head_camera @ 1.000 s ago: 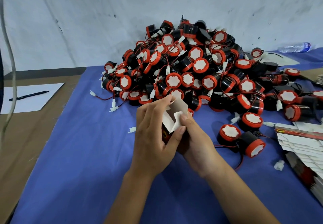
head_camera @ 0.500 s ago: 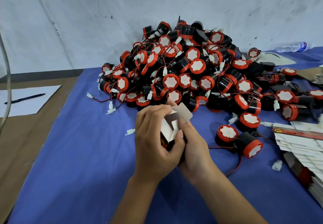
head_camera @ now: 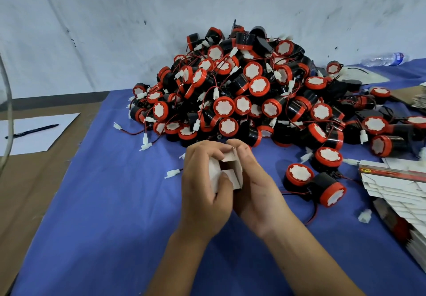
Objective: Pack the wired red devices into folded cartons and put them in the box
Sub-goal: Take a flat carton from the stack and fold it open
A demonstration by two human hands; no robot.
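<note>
Both hands are up over the blue cloth [head_camera: 96,203] on the bench, and there's a small white carton [head_camera: 227,171] caught between them. The left hand [head_camera: 202,187] wraps it from the left, fingers [head_camera: 207,150] curled over the top edge, thumb pressing on a flap at the near face. The right hand [head_camera: 258,187] cups the other side, its fingers [head_camera: 242,150] bent over the top corner, meeting the left ones there. So both sets of fingers are closed round the carton, holding it just above the cloth. The carton's mouth faces toward the person, flaps partly folded in; whether a device sits inside I cannot tell, the hands cover too much.

Right behind the hands rises the big pile of red devices [head_camera: 242,92], black drums with red caps and white centres, red and black wires and white plugs tangled through them. The pile reaches back to the pale wall. Two loose devices [head_camera: 315,185] lie just right of the right hand, wires trailing on the cloth. A white plug [head_camera: 171,173] lies just left of the left hand.

At the right edge, a fanned stack of flat cartons [head_camera: 396,187]. Far left, on the brown bench top, a sheet of paper [head_camera: 34,138] with a pen [head_camera: 32,130] lying on it. Back right, a plastic bottle [head_camera: 382,59] on its side by the wall
</note>
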